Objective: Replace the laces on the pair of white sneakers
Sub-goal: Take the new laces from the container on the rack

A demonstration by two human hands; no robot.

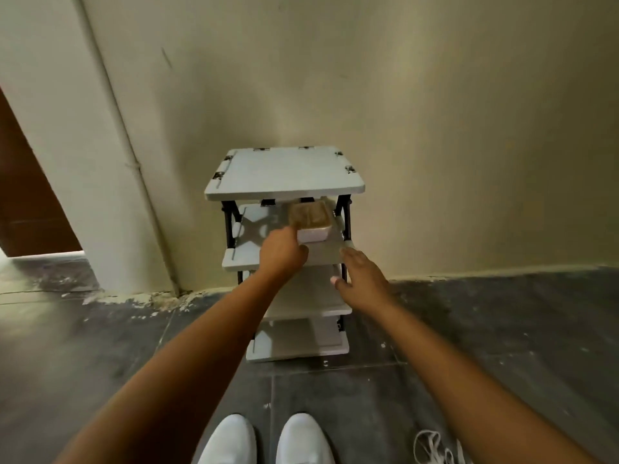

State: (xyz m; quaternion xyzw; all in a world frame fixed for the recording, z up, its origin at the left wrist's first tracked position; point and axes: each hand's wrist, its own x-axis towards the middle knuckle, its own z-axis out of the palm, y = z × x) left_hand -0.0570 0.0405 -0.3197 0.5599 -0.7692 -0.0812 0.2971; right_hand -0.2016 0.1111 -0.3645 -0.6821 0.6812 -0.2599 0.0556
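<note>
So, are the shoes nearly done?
Not yet. Loose white laces lie on the floor beside the white sneakers, perhaps already pulled out. Now the left hand reaches the small box on the shelf rack; the right hand hovers open. Threading laces is still left.

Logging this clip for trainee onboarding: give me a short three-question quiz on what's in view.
1. True or false: the white laces lie on the floor right of the white sneakers.
2. Which tier of the shelf rack holds the small white box? A top, B second from top, C bottom.
3. Fill in: the ___ hand reaches the box.
Key: 1 true; 2 B; 3 left: left hand at the box, right hand beside the rack, fingers spread.
</note>
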